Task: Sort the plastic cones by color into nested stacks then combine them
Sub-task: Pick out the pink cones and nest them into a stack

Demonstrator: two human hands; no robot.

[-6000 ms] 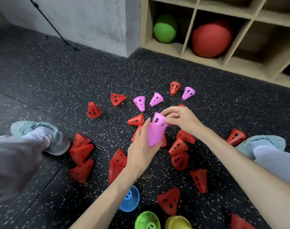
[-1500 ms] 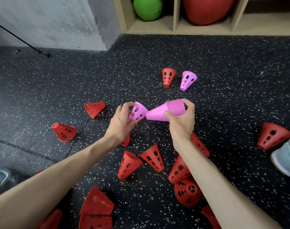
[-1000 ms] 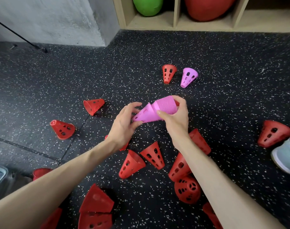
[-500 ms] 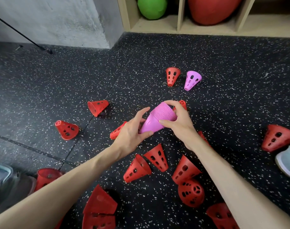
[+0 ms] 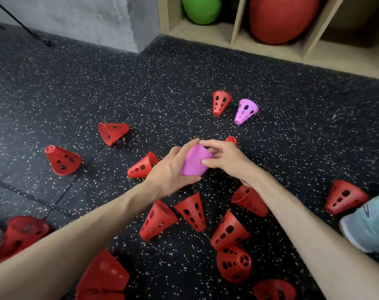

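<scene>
Two hands grip the nested pink stack [image 5: 196, 162] in the head view: the left hand [image 5: 170, 169] wraps its lower side, the right hand [image 5: 224, 159] pinches its ribbed rim end. One loose pink cone [image 5: 245, 111] lies beyond the stack, just beside a red cone [image 5: 221, 102], with more red cones nearer the person. Judged light, thin and springy; best held at the rim, where the ribs resist slipping.

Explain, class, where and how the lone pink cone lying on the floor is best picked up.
The lone pink cone lies on its side, wide rim away, narrow tip towards the person, a red cone close on its left. Probably best: come from above and the open right side, pinching across the wall near the wide rim.
</scene>
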